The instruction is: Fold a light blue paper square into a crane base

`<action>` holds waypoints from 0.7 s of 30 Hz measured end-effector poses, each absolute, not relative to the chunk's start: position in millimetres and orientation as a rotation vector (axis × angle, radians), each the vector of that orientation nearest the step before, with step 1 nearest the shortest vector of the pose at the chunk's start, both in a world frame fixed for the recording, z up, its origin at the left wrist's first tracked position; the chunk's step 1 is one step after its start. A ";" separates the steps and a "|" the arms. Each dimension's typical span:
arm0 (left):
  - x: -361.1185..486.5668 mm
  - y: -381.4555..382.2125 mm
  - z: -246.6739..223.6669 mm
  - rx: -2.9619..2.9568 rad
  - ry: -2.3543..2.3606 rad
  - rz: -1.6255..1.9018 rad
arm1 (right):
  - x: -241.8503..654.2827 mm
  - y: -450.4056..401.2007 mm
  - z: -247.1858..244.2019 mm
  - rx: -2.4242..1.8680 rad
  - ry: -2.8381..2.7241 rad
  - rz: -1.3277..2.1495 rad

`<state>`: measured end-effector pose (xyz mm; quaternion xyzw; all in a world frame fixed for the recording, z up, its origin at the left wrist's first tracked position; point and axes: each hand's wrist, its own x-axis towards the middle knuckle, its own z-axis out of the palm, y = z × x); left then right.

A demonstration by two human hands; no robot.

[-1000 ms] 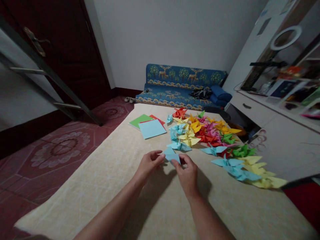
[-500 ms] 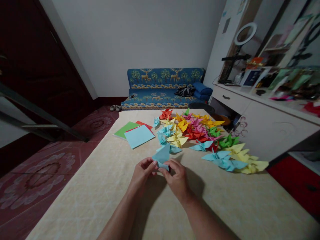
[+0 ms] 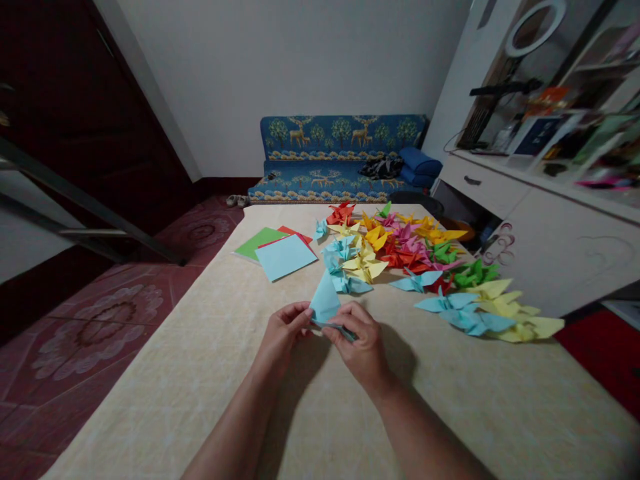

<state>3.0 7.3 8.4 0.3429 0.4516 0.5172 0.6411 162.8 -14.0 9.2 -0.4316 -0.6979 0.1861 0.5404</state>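
Note:
A partly folded light blue paper is held up above the near middle of the table, one pointed flap standing upward. My left hand pinches its left edge between thumb and fingers. On its right side my right hand grips the lower folded part, and the fingers hide some of the folds. Just beyond the hands, light blue folded cranes lie on the cloth. A stack of flat square sheets, with a light blue sheet on top of red and green ones, rests to the back left.
Many folded cranes in red, yellow, orange, pink and green cover the back right of the cloth-covered table. Beyond stands a blue patterned sofa. A white cabinet is at the right, metal legs at the left.
The upright flap of the blue paper now leans differently, and the fingers of my right hand have closed further over the lower fold. The whole view has shifted slightly.

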 end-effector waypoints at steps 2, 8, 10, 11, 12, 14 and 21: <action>4.0 7.9 7.2 0.767 1.024 1.188 | 162.6 -14.3 10.7 -1.048 -1.537 0.427; 5.8 6.4 10.4 0.787 1.009 1.187 | 161.1 -8.4 1.4 -1.157 -1.235 0.742; 7.2 6.2 10.2 0.825 1.007 1.197 | 160.2 -6.8 -1.7 -1.176 -1.186 0.849; 8.1 6.3 9.8 0.851 1.009 1.202 | 159.7 -6.5 -2.4 -1.189 -1.175 0.865; 9.1 6.4 9.2 0.879 1.011 1.209 | 159.3 -6.5 -2.5 -1.203 -1.167 0.866; 11.0 6.8 7.9 0.922 1.028 1.231 | 158.4 -7.5 -1.2 -1.214 -1.145 0.857; 13.2 6.8 1.8 0.883 1.061 1.279 | 156.9 -20.7 9.6 -1.041 -1.177 1.005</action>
